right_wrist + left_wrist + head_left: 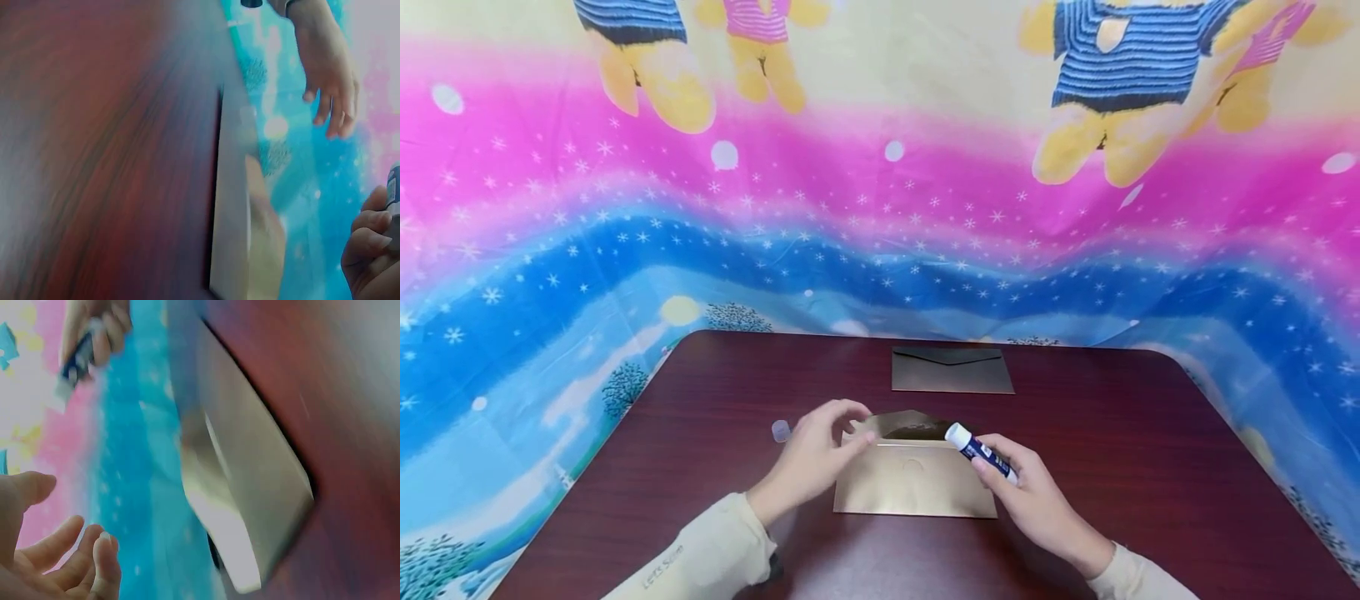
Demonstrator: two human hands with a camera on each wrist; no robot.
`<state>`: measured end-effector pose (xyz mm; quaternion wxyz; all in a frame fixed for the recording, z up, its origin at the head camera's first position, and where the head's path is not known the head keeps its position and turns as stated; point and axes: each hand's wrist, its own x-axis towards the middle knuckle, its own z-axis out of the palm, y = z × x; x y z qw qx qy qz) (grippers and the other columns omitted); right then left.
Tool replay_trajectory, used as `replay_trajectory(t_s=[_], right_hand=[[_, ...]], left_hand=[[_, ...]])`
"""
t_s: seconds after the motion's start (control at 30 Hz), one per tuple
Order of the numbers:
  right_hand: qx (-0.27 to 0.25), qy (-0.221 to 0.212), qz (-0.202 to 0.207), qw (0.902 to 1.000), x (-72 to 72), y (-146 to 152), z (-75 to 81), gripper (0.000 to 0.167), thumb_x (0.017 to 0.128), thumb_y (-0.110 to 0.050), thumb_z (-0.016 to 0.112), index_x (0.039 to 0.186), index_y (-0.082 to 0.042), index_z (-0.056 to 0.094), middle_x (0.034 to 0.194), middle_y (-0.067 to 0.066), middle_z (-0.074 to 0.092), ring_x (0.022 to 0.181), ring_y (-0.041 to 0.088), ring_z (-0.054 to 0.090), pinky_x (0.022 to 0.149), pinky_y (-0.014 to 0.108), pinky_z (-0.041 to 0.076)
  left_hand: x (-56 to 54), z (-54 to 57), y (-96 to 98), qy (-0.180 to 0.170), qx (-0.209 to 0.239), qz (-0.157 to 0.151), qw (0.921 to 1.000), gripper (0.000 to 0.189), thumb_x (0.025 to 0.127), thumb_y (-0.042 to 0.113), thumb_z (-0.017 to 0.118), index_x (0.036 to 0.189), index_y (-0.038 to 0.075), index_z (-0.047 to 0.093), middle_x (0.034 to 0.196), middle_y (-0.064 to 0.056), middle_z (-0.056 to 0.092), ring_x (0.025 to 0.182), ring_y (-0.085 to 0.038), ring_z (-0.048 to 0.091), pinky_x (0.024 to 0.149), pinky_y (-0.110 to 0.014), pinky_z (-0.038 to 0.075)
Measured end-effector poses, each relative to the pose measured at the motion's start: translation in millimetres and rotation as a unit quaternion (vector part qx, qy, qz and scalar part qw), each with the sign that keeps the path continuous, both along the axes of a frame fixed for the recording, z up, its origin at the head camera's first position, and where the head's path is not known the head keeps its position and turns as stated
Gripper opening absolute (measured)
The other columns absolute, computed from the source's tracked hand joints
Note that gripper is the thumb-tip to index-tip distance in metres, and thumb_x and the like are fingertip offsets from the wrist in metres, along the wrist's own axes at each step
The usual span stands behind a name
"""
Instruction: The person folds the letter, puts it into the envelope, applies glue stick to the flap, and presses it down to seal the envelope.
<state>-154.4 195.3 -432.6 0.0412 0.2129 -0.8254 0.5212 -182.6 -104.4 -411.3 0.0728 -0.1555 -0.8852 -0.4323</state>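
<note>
A gold envelope (917,483) lies on the dark red table with its flap (913,423) raised at the far side. My right hand (1033,496) grips a glue stick (988,458) with a dark blue label, its white end pointing up and left over the envelope's right corner. Over the envelope's upper left corner is my left hand (816,446), fingers loosely bent and holding nothing. In the left wrist view the thumb and fingers of that hand (69,556) are spread apart, away from the envelope (250,450).
A clear cap (781,431) sits on the table left of the left hand. Farther back lies a second, darker envelope (952,372) with its flap folded down. A printed cloth (880,208) with bears and snowflakes hangs behind the table (722,375).
</note>
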Motion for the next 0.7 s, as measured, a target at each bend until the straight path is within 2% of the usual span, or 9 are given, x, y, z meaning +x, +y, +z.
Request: replay_trajectory(t_s=[0.1,0.2,0.33,0.43,0.53,0.63,0.7], right_hand=[[-0.028,0.001,0.019,0.9994,4.7,-9.6,5.4,0.014,0.103,-0.010,0.055,0.114,-0.007,0.063,0.077,0.000,0.050,0.065,0.005,0.047,0.049,0.026,0.045],[-0.051,0.001,0.038,0.9980,9.1,-18.9,9.5,0.016,0.103,-0.006,0.054,0.117,-0.003,0.062,0.080,-0.001,0.051,0.067,0.003,0.046,0.051,0.026,0.044],[-0.070,0.007,0.058,0.9958,13.9,-30.8,12.4,0.022,0.100,-0.001,0.055,0.121,-0.002,0.060,0.088,-0.002,0.056,0.073,0.001,0.048,0.057,0.026,0.046],[-0.077,0.012,0.069,0.9946,15.7,-38.8,13.9,0.031,0.094,0.005,0.057,0.124,-0.004,0.059,0.096,0.000,0.060,0.077,0.002,0.051,0.059,0.025,0.048],[-0.075,0.006,0.068,0.9949,16.5,-44.5,15.4,0.037,0.090,0.007,0.059,0.126,-0.005,0.060,0.099,0.007,0.061,0.077,0.002,0.051,0.058,0.024,0.048],[-0.077,-0.005,0.070,0.9946,16.8,-47.5,15.8,0.036,0.092,0.006,0.059,0.127,-0.002,0.060,0.100,0.010,0.059,0.079,0.002,0.052,0.060,0.023,0.050],[-0.079,-0.013,0.078,0.9937,16.5,-48.3,15.1,0.035,0.095,0.003,0.058,0.130,0.000,0.058,0.101,0.010,0.058,0.080,0.002,0.053,0.061,0.023,0.051]], left_hand=[[8.2,-1.1,15.4,-0.033,0.030,-0.062,0.9971,0.028,0.092,0.030,0.074,0.118,0.021,0.069,0.114,0.001,0.070,0.097,-0.018,0.062,0.074,-0.025,0.050],[14.7,-2.5,29.4,-0.052,0.048,-0.120,0.9902,0.037,0.094,0.034,0.072,0.126,0.016,0.067,0.121,-0.003,0.068,0.103,-0.023,0.061,0.072,-0.023,0.051],[20.3,-3.2,45.8,-0.075,0.101,-0.167,0.9779,0.040,0.095,0.031,0.070,0.130,0.013,0.065,0.124,-0.007,0.065,0.111,-0.025,0.061,0.076,-0.023,0.052],[21.5,-4.0,53.4,-0.085,0.159,-0.166,0.9695,0.035,0.095,0.027,0.070,0.126,0.010,0.068,0.120,-0.010,0.068,0.106,-0.016,0.063,0.077,-0.024,0.054],[21.1,-5.3,56.2,-0.085,0.213,-0.142,0.9631,0.029,0.094,0.021,0.072,0.119,0.007,0.071,0.113,-0.015,0.070,0.098,-0.005,0.062,0.076,-0.023,0.056],[21.6,-5.6,57.1,-0.080,0.248,-0.114,0.9588,0.028,0.092,0.018,0.075,0.116,0.004,0.073,0.110,-0.018,0.070,0.094,0.001,0.061,0.074,-0.022,0.056],[22.4,-3.9,57.6,-0.078,0.270,-0.107,0.9538,0.029,0.091,0.015,0.075,0.116,0.002,0.072,0.110,-0.019,0.070,0.095,0.001,0.062,0.075,-0.022,0.056]])
